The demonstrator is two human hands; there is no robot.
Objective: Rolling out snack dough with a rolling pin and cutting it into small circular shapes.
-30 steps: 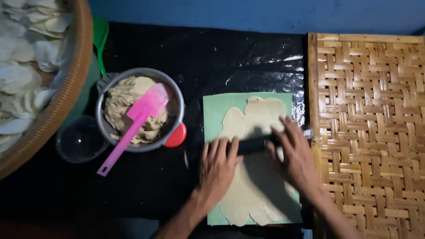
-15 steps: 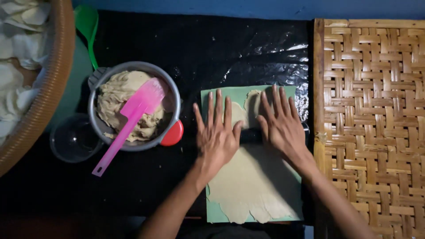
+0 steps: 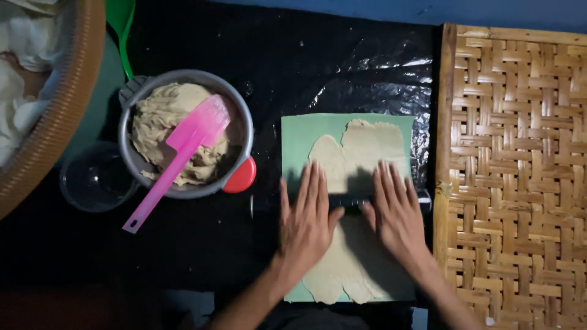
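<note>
I see the dark rolling pin [image 3: 350,202] lying across the flattened dough [image 3: 361,183] on a green sheet [image 3: 295,137], centre-right of frame; my left hand [image 3: 307,223] and right hand [image 3: 397,215] press on it flat, fingers spread, gripping nothing; left sits a dough bowl [image 3: 183,131] with a pink spatula [image 3: 177,159]; right, a woven tray [image 3: 513,183].

The left hand [image 3: 307,223] and right hand [image 3: 396,215] lie flat, palms down, fingers spread, side by side.

head view | straight down | close above black work surface [image 3: 342,67]
</note>
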